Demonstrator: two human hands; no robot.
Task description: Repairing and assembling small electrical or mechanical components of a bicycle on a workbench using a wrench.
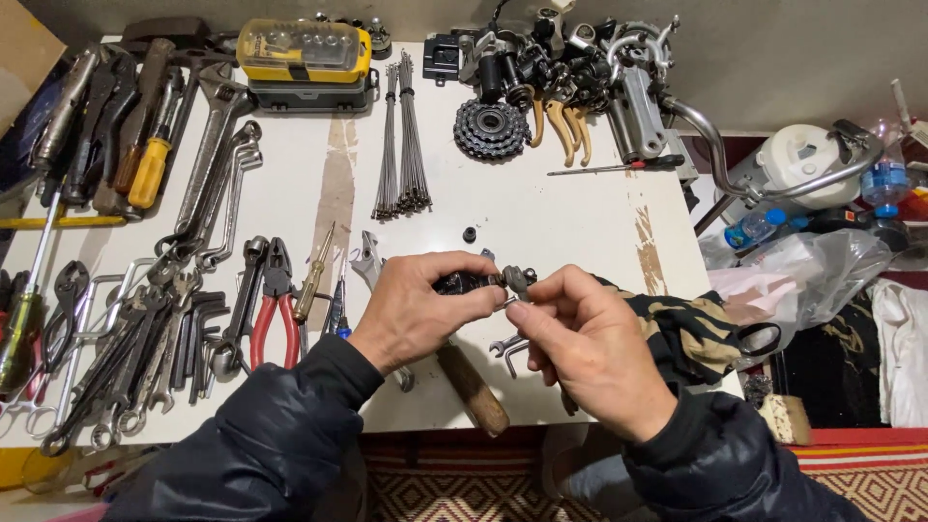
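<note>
The left hand [418, 307] is closed around a small black-and-metal bicycle part [480, 281], thumb on top and fingers curled beneath. The right hand [590, 343] meets it from 3 o'clock, thumb and forefinger pinched on the metal end of the same part. The part lies between the two hands with its long axis roughly level, running 9 to 3 o'clock; the left hand carries the bulk of it, while the right hand touches only the tip.

Below the hands, at 6 o'clock, a wooden-handled tool [472, 387] rests on the white surface [541, 213], beside a small spanner [505, 344]. At 9 o'clock lie red-handled pliers [275, 314] and a spread of wrenches [145, 338]. At 12 o'clock sit a bundle of spokes [401, 135] and a freewheel cog [490, 128]. A dark patterned cloth [691, 333] lies at 3 o'clock.
</note>
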